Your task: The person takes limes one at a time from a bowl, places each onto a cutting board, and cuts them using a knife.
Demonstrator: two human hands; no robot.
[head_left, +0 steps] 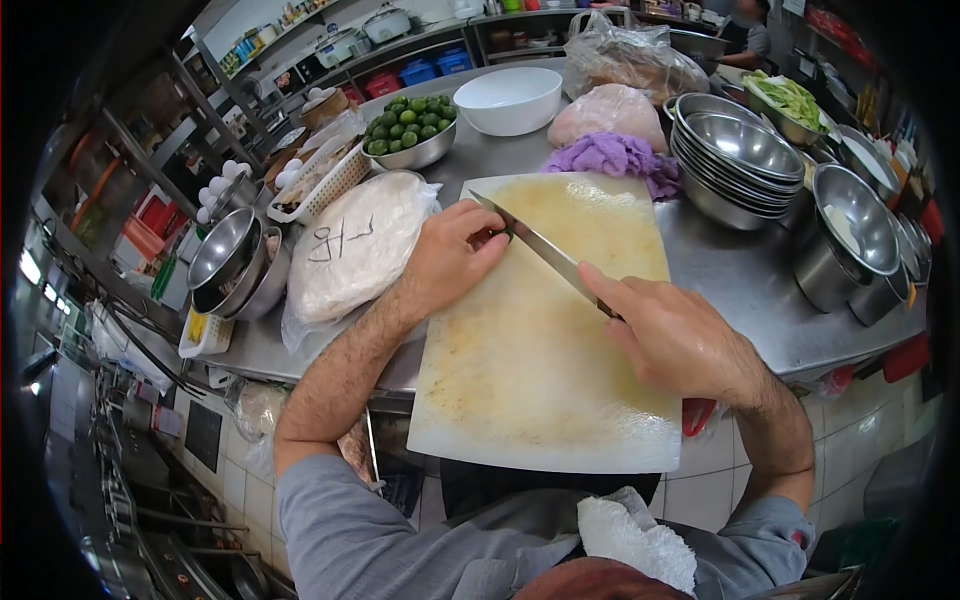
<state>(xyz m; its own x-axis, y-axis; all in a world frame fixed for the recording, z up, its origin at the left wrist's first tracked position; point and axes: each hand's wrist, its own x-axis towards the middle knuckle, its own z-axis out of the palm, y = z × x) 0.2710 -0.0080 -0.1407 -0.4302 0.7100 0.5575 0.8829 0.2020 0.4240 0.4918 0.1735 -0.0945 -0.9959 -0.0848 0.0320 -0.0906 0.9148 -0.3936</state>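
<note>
My right hand [675, 335] is wrapped round the handle of a long knife [548, 252], whose blade slants up to the left over the white, yellow-stained cutting board [550, 370]. Near the blade's front part, at the board's upper left, my left hand [458, 250] has its fingers curled and pinched on a small dark green item [507, 234], mostly hidden by the fingers. A metal bowl of small green limes [410, 128] stands beyond my left hand. Left of that hand lies a plastic-wrapped white package [350, 245] with black writing.
Behind the board are a purple cloth [610, 158], a white bowl [508, 100] and bagged food [608, 115]. Stacked metal bowls [735, 155] stand at right, with more metal containers [845, 235]. Nested bowls [225, 255] and a white basket [330, 178] sit left. Another person [748, 35] is far back.
</note>
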